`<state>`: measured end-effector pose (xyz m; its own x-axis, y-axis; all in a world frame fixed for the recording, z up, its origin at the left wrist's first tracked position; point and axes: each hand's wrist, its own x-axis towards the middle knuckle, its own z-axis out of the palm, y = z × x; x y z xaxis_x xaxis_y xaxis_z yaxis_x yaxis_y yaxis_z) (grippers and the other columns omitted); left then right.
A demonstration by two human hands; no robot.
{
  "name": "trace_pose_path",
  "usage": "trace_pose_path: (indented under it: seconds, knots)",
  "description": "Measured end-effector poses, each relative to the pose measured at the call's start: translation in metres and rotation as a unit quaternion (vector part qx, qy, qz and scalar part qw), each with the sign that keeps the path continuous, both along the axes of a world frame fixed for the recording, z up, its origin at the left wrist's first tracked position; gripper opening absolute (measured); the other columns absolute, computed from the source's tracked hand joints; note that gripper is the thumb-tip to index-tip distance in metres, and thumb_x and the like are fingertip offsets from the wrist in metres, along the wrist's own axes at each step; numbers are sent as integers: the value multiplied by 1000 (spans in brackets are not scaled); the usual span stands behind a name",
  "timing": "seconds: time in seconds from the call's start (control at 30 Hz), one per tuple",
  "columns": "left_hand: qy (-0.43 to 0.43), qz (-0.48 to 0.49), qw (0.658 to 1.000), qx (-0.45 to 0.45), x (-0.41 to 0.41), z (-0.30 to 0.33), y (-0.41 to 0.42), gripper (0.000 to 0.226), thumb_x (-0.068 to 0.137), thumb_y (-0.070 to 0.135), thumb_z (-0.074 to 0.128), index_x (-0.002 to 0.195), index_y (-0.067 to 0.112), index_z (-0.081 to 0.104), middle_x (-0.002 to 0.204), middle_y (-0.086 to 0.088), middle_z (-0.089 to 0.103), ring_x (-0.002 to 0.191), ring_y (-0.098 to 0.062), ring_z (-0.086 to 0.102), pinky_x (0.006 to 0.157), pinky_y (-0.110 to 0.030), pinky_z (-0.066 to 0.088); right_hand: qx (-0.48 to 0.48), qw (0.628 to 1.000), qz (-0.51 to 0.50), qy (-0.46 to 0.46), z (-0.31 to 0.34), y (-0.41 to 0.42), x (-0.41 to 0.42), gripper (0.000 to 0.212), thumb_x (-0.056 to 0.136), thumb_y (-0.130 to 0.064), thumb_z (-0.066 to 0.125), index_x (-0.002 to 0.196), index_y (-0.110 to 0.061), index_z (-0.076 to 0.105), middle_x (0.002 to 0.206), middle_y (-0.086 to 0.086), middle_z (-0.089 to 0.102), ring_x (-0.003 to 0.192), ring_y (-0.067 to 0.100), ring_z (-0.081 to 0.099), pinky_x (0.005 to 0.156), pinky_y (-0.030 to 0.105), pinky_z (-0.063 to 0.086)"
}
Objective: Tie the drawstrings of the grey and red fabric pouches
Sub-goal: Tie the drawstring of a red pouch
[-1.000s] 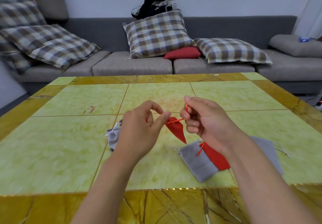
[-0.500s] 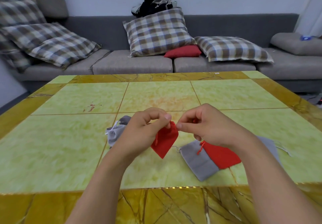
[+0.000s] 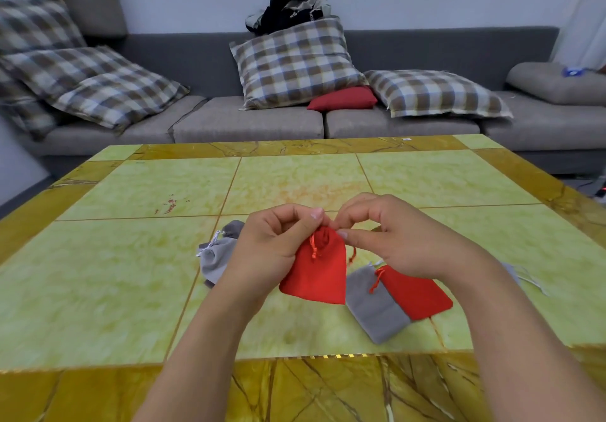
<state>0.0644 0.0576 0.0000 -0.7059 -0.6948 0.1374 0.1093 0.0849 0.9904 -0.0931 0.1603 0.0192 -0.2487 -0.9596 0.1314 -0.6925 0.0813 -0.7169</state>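
both hands [image 3: 275, 244] [image 3: 393, 241] pinch the red pouch [image 3: 316, 270] above the table [image 3: 131, 257].

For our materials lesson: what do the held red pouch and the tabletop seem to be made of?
Red pouch: probably soft matte woven or velvety fabric; it hangs limp and gathers at its neck. Tabletop: probably glossy marble-look stone or laminate; veined, with soft reflections.

Left hand [image 3: 272, 244] covers near part of grey pouch pile [image 3: 214, 256]. Right forearm hides most of 1 grey pouch [image 3: 511, 272]. Sofa [image 3: 249, 120] cropped at both sides.
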Motion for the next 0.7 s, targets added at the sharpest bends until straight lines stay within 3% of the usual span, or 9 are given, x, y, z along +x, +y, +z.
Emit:
trace_pose_path:
  seconds: [0.07,0.13,0.3,0.43,0.6,0.7]
  knots:
    - [8,20,1000,-21,-1,-1,-1,26,86,30,66,82,6,75,83,-14,76,72,-17,68,72,-27,53,4,1000,4,15,4,3,2,15,93,-26,65,79,-25,71,87,-12,66,82,-1,59,77,23,44]
    - [15,26,999,-29,-1,-2,-3,25,84,30,68,80,6,75,82,-16,76,74,-24,70,75,-33,55,-4,1000,7,5,5,2,5,17,94,-22,64,78,-21,72,75,-9,69,71,2,63,69,24,49]
    - [21,-8,999,-30,7,3,-5,16,92,12,62,91,2,75,87,-7,78,77,-11,71,67,-19,52,-54,998,-23,30,5,-2,9,13,90,-16,68,78,-18,73,66,-4,69,62,5,63,61,19,48]
    - [12,4,999,-36,8,4,-7,13,92,12,64,86,8,75,81,0,77,70,-4,66,61,-15,48,-55,998,-19,-25,6,-2,11,17,90,-22,69,74,-17,70,55,-10,55,52,8,48,52,26,41]
    - [-8,23,997,-73,9,4,-8,11,91,16,67,83,12,74,72,1,73,61,-3,61,54,-14,44,-49,996,-22,-71,3,-5,14,21,92,-25,66,77,-12,69,49,-7,37,47,11,30,49,27,28]
    - [-7,30,995,-98,11,4,-9,11,90,17,67,85,10,74,72,0,74,60,-3,62,54,-14,45,-47,996,-22,-67,1,-8,19,22,94,-28,64,79,-14,71,53,7,48,52,12,37,54,31,33]
